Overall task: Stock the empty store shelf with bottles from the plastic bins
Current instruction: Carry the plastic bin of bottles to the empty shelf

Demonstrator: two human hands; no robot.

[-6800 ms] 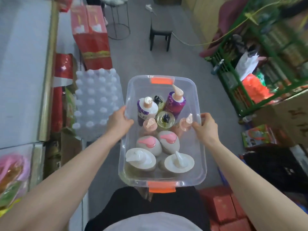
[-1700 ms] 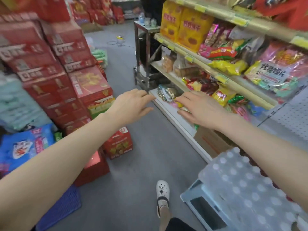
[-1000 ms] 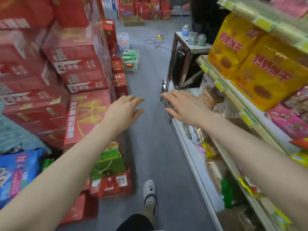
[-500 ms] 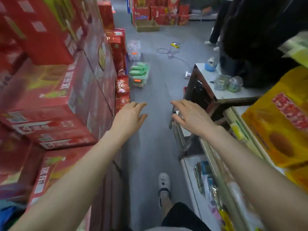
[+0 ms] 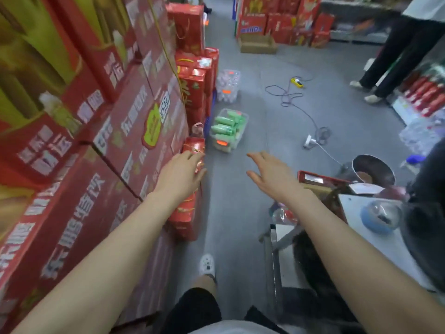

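Note:
A clear plastic bin [image 5: 237,141] with an orange latch stands on the grey floor ahead, filled with green bottles [image 5: 226,124]. A second clear bin [image 5: 227,86] of pale bottles stands farther back, beside the red cartons. My left hand [image 5: 180,174] and my right hand [image 5: 269,173] are stretched out in front of me, both empty with fingers straight and spread, well short of the nearer bin. The shelf being stocked is out of view.
Tall stacks of red cartons [image 5: 120,121] wall the left side of the aisle. A cable and power strip [image 5: 297,83] lie on the floor. A small table [image 5: 382,244] with a pot stands at right. Another person's legs [image 5: 395,56] are at the far right.
I have walked forward along the aisle. The bin of green bottles is nearer, and the snack shelf at right has dropped out of view. Both hands stay open and empty.

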